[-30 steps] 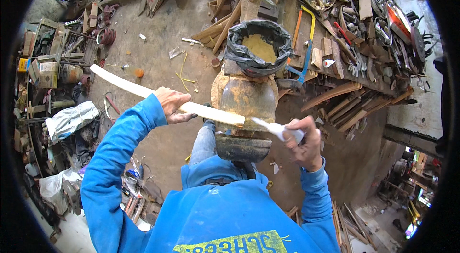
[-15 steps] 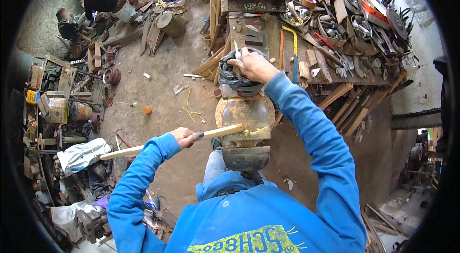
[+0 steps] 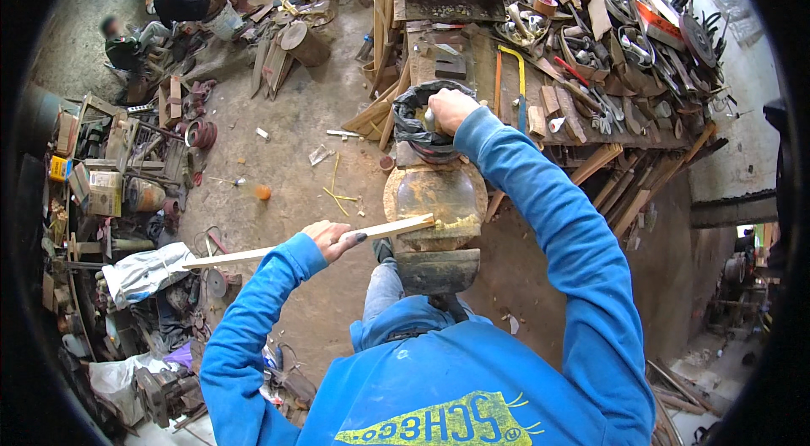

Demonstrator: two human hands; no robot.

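Wooden strip [image 3: 395, 228] gripped by left hand [image 3: 327, 238]; right hand [image 3: 453, 109] stretched forward, grip unclear.

Workshop floor, bench ahead

A wood strip [image 3: 396, 229] stretches from near a cloth bundle [image 3: 143, 277] at left to a rounded block [image 3: 432, 189] at centre. Beyond the block sits a plastic bag [image 3: 434, 151]; farther right, a hacksaw [image 3: 521, 79] lies on a workbench [image 3: 481, 58].

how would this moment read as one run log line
left hand: grips wooden strip; right hand: at black bag, white object partly hidden in grip; strip end: by stained block, contact unclear
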